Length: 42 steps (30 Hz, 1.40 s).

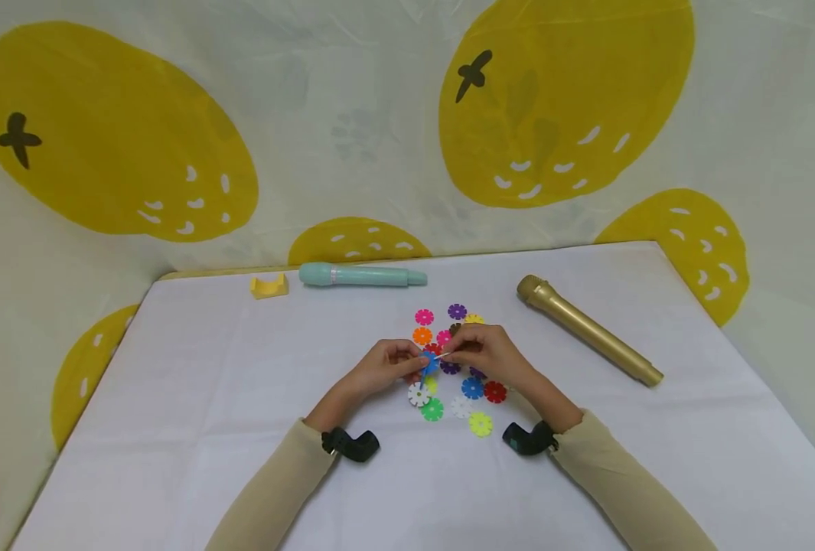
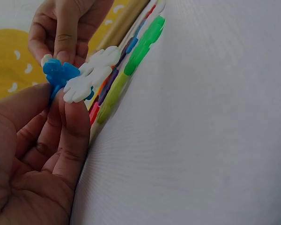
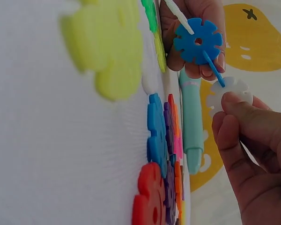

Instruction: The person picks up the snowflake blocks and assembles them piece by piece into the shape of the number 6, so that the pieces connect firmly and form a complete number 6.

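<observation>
Near the middle of the table, my left hand (image 1: pixel 388 364) pinches a blue notched disc (image 1: pixel 430 363) between thumb and fingers. A second blue disc (image 3: pixel 198 41) is slotted to it at an angle, and a white disc (image 1: pixel 418 394) is joined at that piece's far end. My right hand (image 1: pixel 487 353) pinches another white notched disc (image 3: pixel 230 95) by its edge, which meets the edge of the left-held blue disc. Fingers partly hide where these two meet. Both hands are raised over loose notched discs in several colours, including a green one (image 1: pixel 431 409) and a red one (image 1: pixel 495 392).
A mint-green microphone (image 1: pixel 362 275) and a small yellow holder (image 1: pixel 269 286) lie along the back of the white table (image 1: pixel 173 428). To the right is a gold microphone (image 1: pixel 589 329). A white curtain (image 1: pixel 352 138) with yellow fruit shapes hangs behind.
</observation>
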Each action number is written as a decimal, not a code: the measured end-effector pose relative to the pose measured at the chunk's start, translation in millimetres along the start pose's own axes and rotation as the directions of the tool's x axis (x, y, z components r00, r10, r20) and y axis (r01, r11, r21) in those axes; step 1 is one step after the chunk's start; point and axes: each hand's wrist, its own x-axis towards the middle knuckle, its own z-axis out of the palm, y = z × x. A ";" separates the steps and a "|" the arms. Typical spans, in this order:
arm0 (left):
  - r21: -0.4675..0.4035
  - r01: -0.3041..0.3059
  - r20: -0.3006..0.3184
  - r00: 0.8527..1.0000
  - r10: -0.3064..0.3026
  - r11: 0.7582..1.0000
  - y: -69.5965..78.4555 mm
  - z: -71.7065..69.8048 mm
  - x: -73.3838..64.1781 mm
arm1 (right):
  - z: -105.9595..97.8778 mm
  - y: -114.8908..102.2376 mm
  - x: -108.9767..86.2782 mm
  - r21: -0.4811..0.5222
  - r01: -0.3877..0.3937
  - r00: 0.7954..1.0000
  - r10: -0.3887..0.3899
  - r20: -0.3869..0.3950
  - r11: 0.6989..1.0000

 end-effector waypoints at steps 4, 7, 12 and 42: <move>0.005 -0.014 -0.002 1.000 0.014 1.000 -1.4 -0.5 -0.3 | 1.0 0.4 1.9 -0.002 0.008 1.000 -0.008 0.010 1.000; -0.021 -0.004 -0.017 1.000 0.004 1.000 -0.9 -0.1 -0.3 | 0.7 -0.8 2.5 -0.009 0.003 1.000 -0.003 -0.003 1.000; -0.044 0.034 -0.038 0.999 -0.035 0.998 1.8 -0.3 0.5 | 0.6 -0.4 4.4 -0.006 -0.018 1.000 0.018 -0.007 1.000; -0.147 0.053 0.047 0.998 -0.046 0.988 2.8 1.0 -0.9 | -5.7 1.9 0.0 -0.174 -0.239 0.961 0.258 0.099 0.955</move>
